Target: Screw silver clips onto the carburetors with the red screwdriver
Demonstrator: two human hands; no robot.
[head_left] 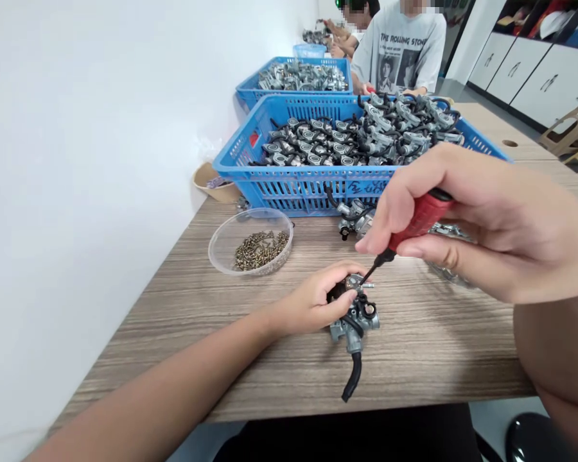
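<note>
My left hand grips a small grey metal carburetor that rests on the wooden table, its black hose hanging toward the front edge. My right hand is closed round a screwdriver with a red handle. The screwdriver's dark tip touches the top of the carburetor, just beside my left thumb.
A clear plastic bowl of small screws sits left of the carburetor. Behind it stands a blue basket heaped with carburetors, a second blue basket farther back. Another loose carburetor lies by the basket. Two people sit at the far end.
</note>
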